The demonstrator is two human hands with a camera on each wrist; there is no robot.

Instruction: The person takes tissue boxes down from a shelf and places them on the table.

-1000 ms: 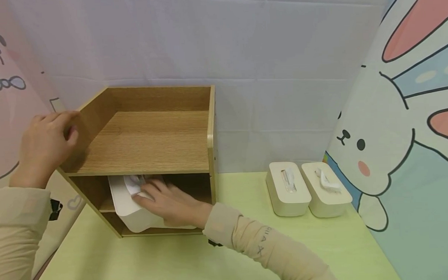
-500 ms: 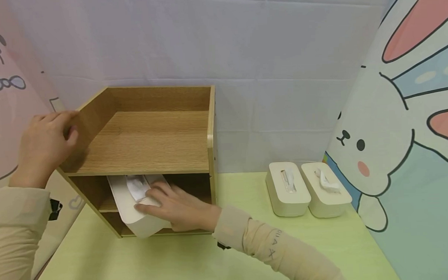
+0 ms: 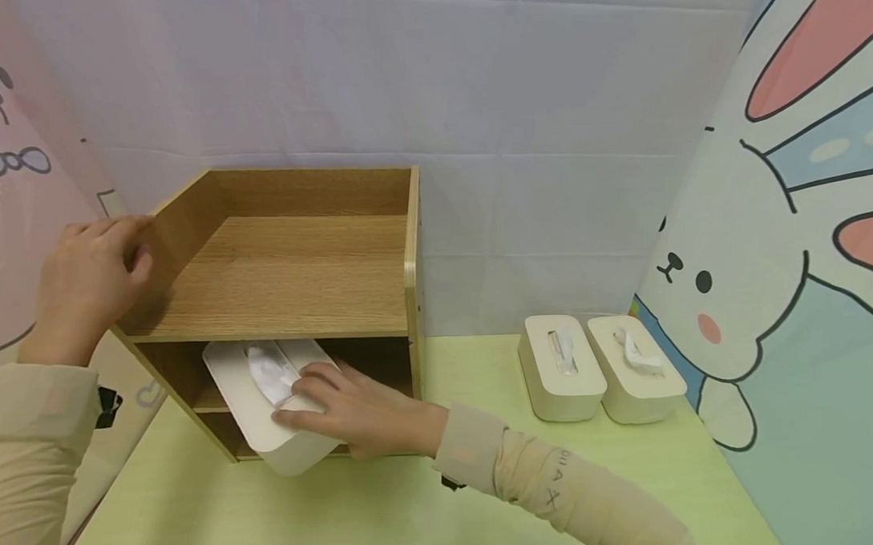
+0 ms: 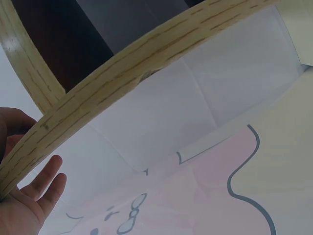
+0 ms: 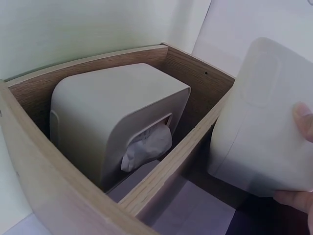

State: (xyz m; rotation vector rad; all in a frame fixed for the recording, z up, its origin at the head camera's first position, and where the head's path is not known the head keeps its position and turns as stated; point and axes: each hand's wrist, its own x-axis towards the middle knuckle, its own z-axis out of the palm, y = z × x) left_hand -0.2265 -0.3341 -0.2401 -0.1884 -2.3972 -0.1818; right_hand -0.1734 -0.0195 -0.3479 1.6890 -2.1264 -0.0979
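Note:
A white tissue box [image 3: 291, 454] tilts out of the middle compartment of a wooden shelf unit [image 3: 299, 269], its front end past the shelf edge. A tissue pokes from its top slot. My right hand [image 3: 362, 411] grips the box by its right side, thumb on top; in the right wrist view my fingertips press the box's white wall [image 5: 259, 132]. My left hand [image 3: 94, 284] holds the unit's left side panel. In the left wrist view that panel's edge [image 4: 122, 68] runs between thumb and fingers.
Another tissue box [image 5: 98, 107] sits in the neighbouring compartment, beyond a wooden divider [image 5: 166, 171]. Two more white tissue boxes, a nearer-left one [image 3: 563, 372] and a right one [image 3: 635, 370], stand side by side on the green table [image 3: 416, 514]. A white cloth [image 3: 533, 141] hangs behind.
My right hand has drawn the tissue box farther out of the compartment, toward me and slightly right, and more of its top shows. My left hand has stayed on the panel.

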